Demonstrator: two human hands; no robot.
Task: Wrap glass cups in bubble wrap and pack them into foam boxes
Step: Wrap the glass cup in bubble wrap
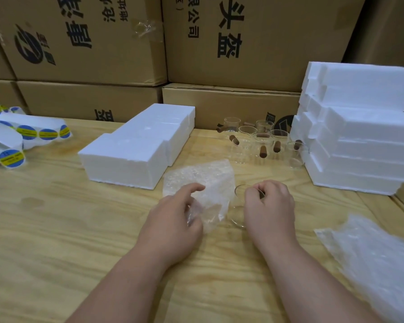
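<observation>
A clear glass cup (239, 206) lies on the wooden table at centre, and my right hand (269, 206) grips it from the right, covering most of it. Just left of the cup sits a crumpled sheet of bubble wrap (208, 183); my left hand (173, 217) pinches its near edge between thumb and fingers. Several more glass cups with brown wooden handles (261, 145) stand behind. White foam boxes lie closed in a row at centre left (135, 148) and stacked high at the right (359, 136).
A pile of bubble wrap sheets (378, 262) lies at the near right. Strips of round blue and yellow stickers (21, 136) sprawl at the far left. Cardboard cartons (254, 43) wall off the back of the table (56, 229).
</observation>
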